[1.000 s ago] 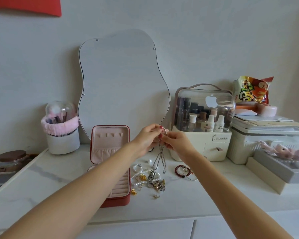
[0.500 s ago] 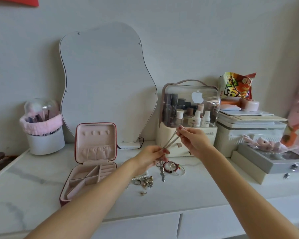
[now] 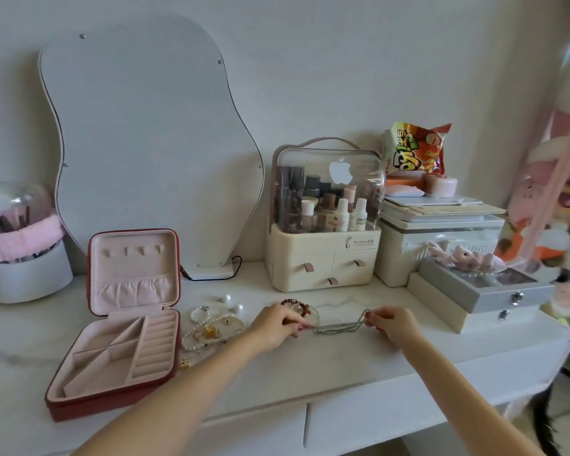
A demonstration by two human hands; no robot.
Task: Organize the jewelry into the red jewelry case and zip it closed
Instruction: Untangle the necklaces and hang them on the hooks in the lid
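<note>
1. Both hands have come down since half a second ago: then they held the silver chain necklace [image 3: 338, 325] raised in front of the cosmetics organizer [image 3: 323, 222], and now they hold it low, stretched sideways just over the white surface [image 3: 343, 363].
2. Left hand [image 3: 273, 327] pinches one end of the chain between thumb and fingertips; right hand [image 3: 390, 324] pinches the other end, and the two are well apart.
3. Between them the necklace runs almost level in several thin silver strands, sagging slightly in the middle.
4. Red jewelry case [image 3: 122, 327] lies open to the left, its lid upright, pink lining showing, with divided compartments and ring rolls in the base holding no jewelry.
5. Loose jewelry [image 3: 211, 329] remains just right of the case: pearl strands, gold pieces and small earrings.
6. Red bead bracelet [image 3: 298, 306] lies just behind the left hand.
7. Wavy mirror [image 3: 152, 139] leans on the wall behind the case.
</note>
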